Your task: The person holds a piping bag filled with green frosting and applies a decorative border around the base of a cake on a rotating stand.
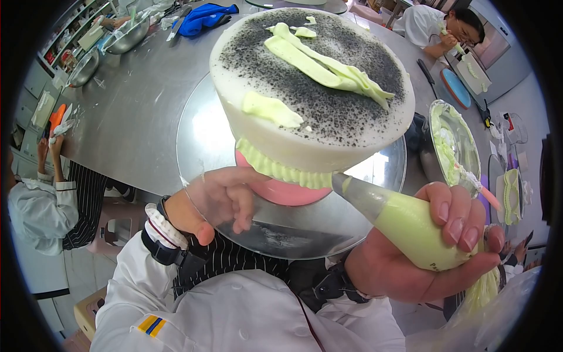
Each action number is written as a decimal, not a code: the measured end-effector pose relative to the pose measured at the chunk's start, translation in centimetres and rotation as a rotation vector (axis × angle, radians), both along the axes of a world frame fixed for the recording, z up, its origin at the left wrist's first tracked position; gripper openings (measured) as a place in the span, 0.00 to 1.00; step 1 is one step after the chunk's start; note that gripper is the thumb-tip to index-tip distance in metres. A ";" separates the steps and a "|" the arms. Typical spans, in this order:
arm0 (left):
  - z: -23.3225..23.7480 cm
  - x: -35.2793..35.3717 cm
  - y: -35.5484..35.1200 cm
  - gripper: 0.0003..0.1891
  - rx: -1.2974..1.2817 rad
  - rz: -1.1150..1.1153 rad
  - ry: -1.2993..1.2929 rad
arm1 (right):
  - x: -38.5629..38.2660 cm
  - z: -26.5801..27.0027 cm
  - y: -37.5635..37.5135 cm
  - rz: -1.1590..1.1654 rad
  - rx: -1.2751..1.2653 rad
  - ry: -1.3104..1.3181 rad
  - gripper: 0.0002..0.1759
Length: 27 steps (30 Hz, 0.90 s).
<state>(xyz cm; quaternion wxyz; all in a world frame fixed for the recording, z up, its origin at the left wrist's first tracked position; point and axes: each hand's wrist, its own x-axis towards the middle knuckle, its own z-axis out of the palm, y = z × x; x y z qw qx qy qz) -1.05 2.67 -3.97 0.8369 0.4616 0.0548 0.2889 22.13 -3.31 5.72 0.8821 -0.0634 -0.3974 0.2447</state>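
Note:
A tall white cake [287, 141] with dark speckles on top stands on a pink disc [281, 192] over a round metal turntable [196, 141]. Pale green cream strokes [316, 64] lie across its top, and a ruffled green border [281, 170] runs along its lower edge. My right hand [446, 234] squeezes a clear piping bag [404, 226] of green cream, its tip at the right end of the border. Nothing is in my left hand [220, 202]; its fingers are apart, the index reaching toward the pink disc just below the border.
A bowl [463, 138] smeared with green cream and holding a spatula stands right of the turntable. Farther along the metal table [126, 123] are metal bowls [129, 35] and a blue cloth [202, 19]. People work at the left and at the upper right.

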 end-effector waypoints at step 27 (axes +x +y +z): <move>0.1 0.1 0.1 0.54 0.019 -0.005 -0.003 | 0.2 -0.3 0.0 0.006 0.000 -0.010 0.10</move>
